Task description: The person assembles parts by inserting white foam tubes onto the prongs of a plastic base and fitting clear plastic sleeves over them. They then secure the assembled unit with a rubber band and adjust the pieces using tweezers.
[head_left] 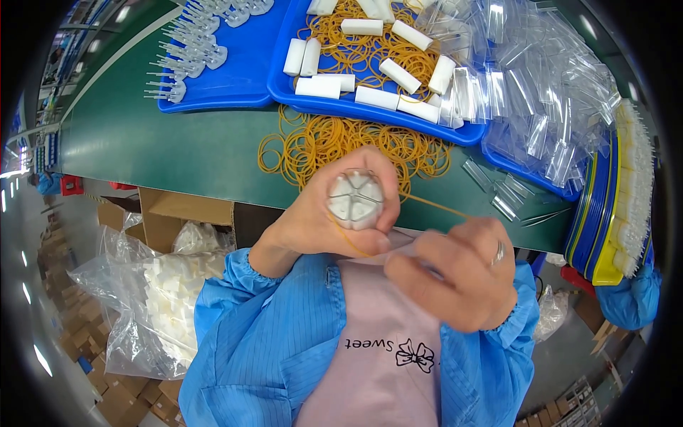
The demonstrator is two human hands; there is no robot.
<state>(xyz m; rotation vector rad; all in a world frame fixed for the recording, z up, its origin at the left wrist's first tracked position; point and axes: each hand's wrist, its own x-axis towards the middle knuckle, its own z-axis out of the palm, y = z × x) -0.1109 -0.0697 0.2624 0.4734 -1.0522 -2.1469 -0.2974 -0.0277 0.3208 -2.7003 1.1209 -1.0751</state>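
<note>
The left hand (302,220) clasps a round bundle of white wedges (355,201); the blurred right hand (462,270), at its four o'clock, holds a taut, thin amber rubber band (435,205). At twelve, looped elastic bands (334,142) heap on the green worktop (128,153).

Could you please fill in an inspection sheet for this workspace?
Surface: green table, partly covered.
Job's things: white bundle, one end facing up; taut band running from it.
Supplies: white blocks in the middle tray; pronged parts on the left tray; clear strips heaped at right.
Clutter: loose bands before the middle tray; apparent tweezers at right.
Hands: left hand grips the white bundle; right hand, blurred, holds the taut band.
Cables: nothing clearly seen.
Surroundings: carton and clear bag at left.
</note>
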